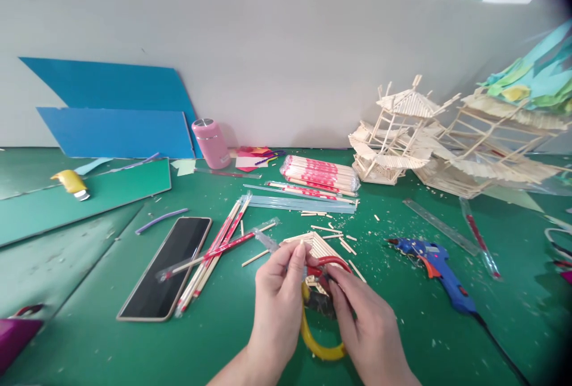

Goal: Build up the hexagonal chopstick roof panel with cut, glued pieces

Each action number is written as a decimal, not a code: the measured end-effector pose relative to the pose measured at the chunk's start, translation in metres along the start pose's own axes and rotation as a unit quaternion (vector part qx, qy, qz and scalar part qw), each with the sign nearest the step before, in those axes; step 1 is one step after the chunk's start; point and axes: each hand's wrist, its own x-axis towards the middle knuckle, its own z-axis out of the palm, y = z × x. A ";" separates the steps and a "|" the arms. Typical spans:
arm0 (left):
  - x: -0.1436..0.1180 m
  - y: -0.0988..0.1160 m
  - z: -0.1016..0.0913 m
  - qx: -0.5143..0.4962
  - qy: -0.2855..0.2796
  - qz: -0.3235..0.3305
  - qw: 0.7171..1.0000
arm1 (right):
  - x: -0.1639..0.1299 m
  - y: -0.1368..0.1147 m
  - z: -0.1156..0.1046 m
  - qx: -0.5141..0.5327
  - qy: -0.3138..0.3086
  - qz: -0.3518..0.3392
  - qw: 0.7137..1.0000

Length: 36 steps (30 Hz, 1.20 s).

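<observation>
Near the front middle of the table, my right hand (366,308) is closed on cutting pliers (322,347) with red and yellow handles. Close against the pliers' red part, my left hand (281,290) is closed in a pinch, thumb over fingers. What it pinches is too small and covered to make out. Just beyond both hands lies a flat piece of glued wooden sticks (328,247), partly hidden by the fingers. Short cut stick pieces (346,246) are scattered around it.
A blue glue gun (440,267) with a cord lies on the right. On the left are a phone (167,270) and wrapped chopsticks (218,249). Behind stand a chopstick bundle (319,174), a pink flask (212,145), blue boards (120,130) and a stick pavilion model (397,136).
</observation>
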 end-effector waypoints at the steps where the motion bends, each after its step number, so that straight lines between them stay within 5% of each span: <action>1: 0.000 -0.001 0.000 0.008 -0.001 0.002 1.000 | -0.002 -0.001 0.001 0.010 -0.003 0.027 1.000; 4: 0.002 -0.003 0.000 0.017 0.002 0.016 1.000 | -0.007 -0.001 0.000 0.033 -0.014 0.068 0.997; 9: 0.003 -0.004 0.003 0.030 0.003 0.042 0.999 | -0.011 0.001 -0.003 0.009 -0.079 0.045 0.996; 16: 0.004 -0.005 0.008 0.061 -0.041 0.085 0.994 | -0.004 0.002 -0.001 0.076 -0.174 0.152 0.970; 21: 0.005 -0.004 -0.004 0.048 -0.077 0.092 0.992 | -0.003 0.021 -0.015 -0.004 -0.178 0.174 0.969; 25: 0.005 -0.005 -0.012 0.040 -0.093 0.067 0.993 | -0.005 0.034 -0.023 -0.057 -0.152 0.168 0.972; 31: 0.001 -0.015 -0.007 -0.020 -0.229 -0.036 0.973 | -0.002 0.020 -0.019 0.005 -0.162 0.161 0.974; 36: -0.001 -0.022 -0.009 -0.020 -0.240 -0.040 0.970 | 0.003 0.009 -0.019 0.044 -0.166 0.149 0.974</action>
